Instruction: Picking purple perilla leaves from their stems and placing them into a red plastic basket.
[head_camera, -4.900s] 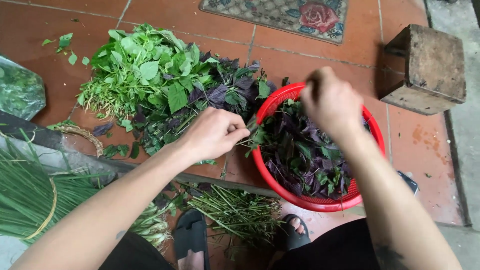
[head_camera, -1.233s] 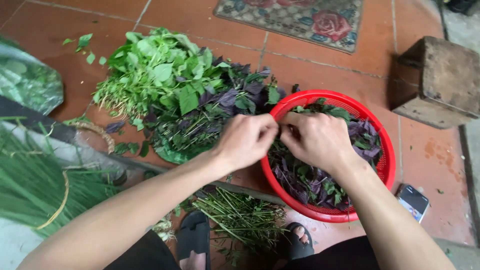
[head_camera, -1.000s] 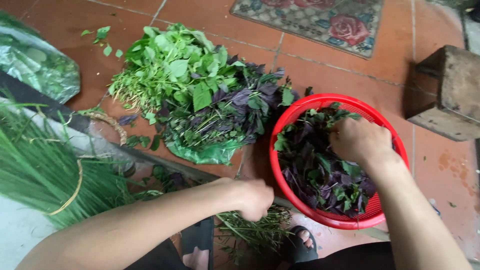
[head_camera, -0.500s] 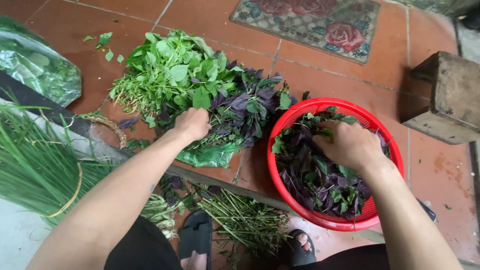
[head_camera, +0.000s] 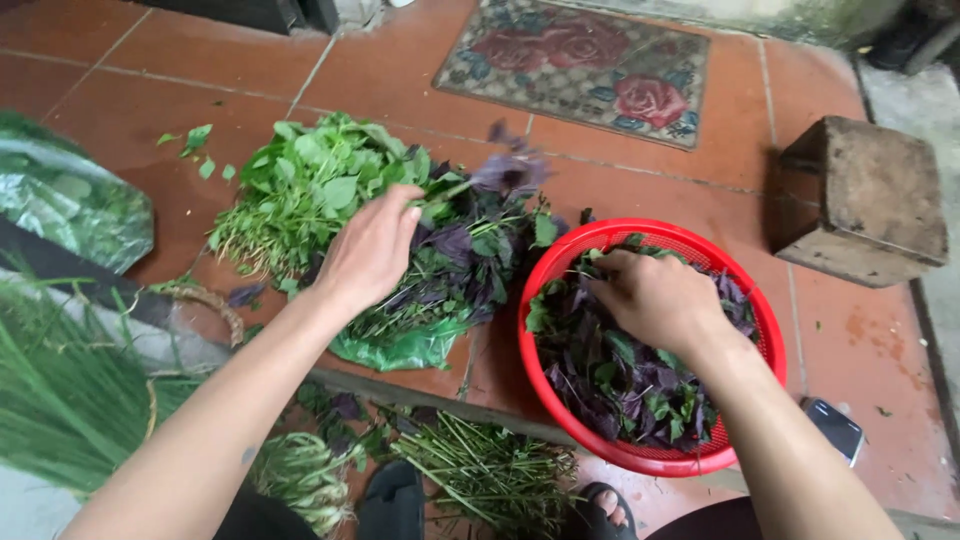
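Note:
My left hand (head_camera: 372, 247) is shut on a purple-leaved herb sprig (head_camera: 505, 172), lifted a little above the pile of green and purple herbs (head_camera: 330, 195) on the tiled floor. My right hand (head_camera: 650, 298) rests inside the red plastic basket (head_camera: 762, 318), fingers curled down among the picked purple leaves (head_camera: 620, 385); whether it grips any I cannot tell. The herb pile lies partly on a green plastic bag (head_camera: 400, 350).
Stripped stems (head_camera: 490, 475) lie near my sandalled feet (head_camera: 395, 500). A bundle of long green chives (head_camera: 60, 400) is at the left, a bag of greens (head_camera: 70, 205) beyond it. A wooden stool (head_camera: 865, 205), a floral mat (head_camera: 580, 65) and a phone (head_camera: 835, 430) lie around.
My left hand dropped stems by my feet, reached back to the herb pile and has now lifted a purple sprig from it. My right hand stayed in the basket.

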